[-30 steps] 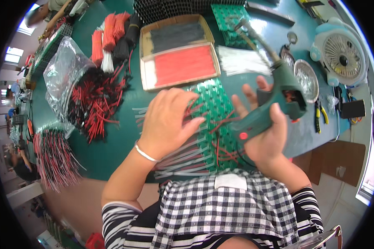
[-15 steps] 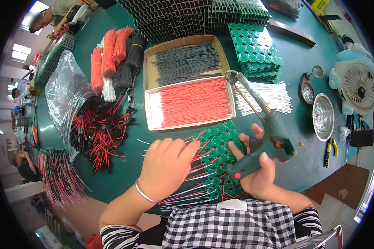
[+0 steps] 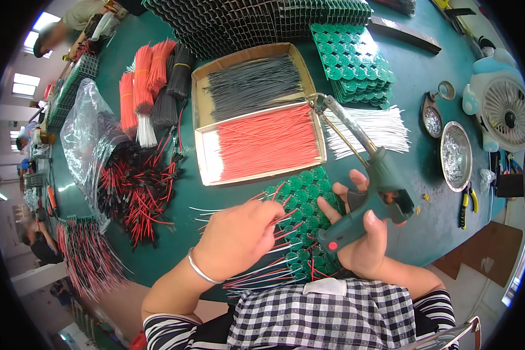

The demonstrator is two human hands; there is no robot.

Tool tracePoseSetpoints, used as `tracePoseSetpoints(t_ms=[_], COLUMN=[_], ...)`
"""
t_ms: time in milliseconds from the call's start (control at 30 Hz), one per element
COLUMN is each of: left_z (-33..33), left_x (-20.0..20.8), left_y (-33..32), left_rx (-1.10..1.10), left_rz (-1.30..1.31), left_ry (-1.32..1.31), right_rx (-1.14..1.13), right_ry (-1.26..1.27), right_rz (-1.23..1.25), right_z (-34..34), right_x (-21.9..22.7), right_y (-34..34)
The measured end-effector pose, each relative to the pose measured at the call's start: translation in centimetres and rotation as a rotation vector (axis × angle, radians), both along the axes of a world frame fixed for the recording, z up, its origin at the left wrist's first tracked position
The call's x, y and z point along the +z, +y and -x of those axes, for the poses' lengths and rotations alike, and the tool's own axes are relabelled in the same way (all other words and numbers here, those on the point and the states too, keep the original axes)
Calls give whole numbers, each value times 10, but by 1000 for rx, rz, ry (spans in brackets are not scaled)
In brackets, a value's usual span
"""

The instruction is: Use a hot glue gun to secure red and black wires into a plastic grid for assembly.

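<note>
Closest in, a black-and-white checked cloth apron (image 3: 321,315) meets the table edge, and just beyond it lies the green panel of joined round circuit boards (image 3: 307,219), between the two hands. Its long axis runs away from the body; the thin red, black and white wires (image 3: 259,279) lie mostly crosswise, reaching out past its left side.

Here's the key relation: the panel sits just to the right of the left hand (image 3: 236,240), whose thumb and forefinger are drawn together beside a red wire. Whether they truly pinch it, I can't tell. That hand is the nearer to the wires.

Over at the right edge, the right hand (image 3: 363,248) cradles a dark-green pistol-shaped soldering gun (image 3: 381,175), fingers loosely spread about its handle, metal barrel slanting away up and left, tip well apart from the panel.

Beyond, on the green tabletop (image 3: 181,213), come a shallow cardboard tray (image 3: 210,154) of red wires, loose white wires (image 3: 374,135) to its right, a clear plastic bag (image 3: 87,137) well left, and farther off, a stack of green panels (image 3: 356,61).

At far left, a co-worker (image 3: 79,17) leans over the table.
</note>
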State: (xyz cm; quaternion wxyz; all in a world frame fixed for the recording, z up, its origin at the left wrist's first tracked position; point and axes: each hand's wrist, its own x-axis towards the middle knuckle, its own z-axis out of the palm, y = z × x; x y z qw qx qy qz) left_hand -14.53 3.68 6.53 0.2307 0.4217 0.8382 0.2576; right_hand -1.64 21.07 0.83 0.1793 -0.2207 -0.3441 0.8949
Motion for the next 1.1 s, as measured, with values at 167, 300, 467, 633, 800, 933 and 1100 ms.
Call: tracePoseSetpoints(t_ms=[167, 300, 467, 633, 800, 933, 1100], left_z=[12, 18, 25, 23, 25, 26, 30], left_x=[-3, -7, -23, -38, -28, -19, -11], left_y=[-4, 8, 30, 49, 50, 15, -12], left_rx=[264, 219, 128, 74, 97, 114, -324], left_rz=[-64, -310, -399, -301, -259, -457, -78], left_ry=[-759, -1090, -1145, -1021, -1048, -600, 284], right_rx=[4, -37, -49, -81, -87, -74, -70], right_ry=[-20, -11, -6, -27, 12, 22, 40], right_rz=[-9, 48, 85, 101, 6, -38, -41], right_z=[0, 1, 1, 0, -3, -2, -3], right_x=[2, 2, 1, 3, 2, -2, -4], right_y=[1, 0, 0, 0, 3, 2, 1])
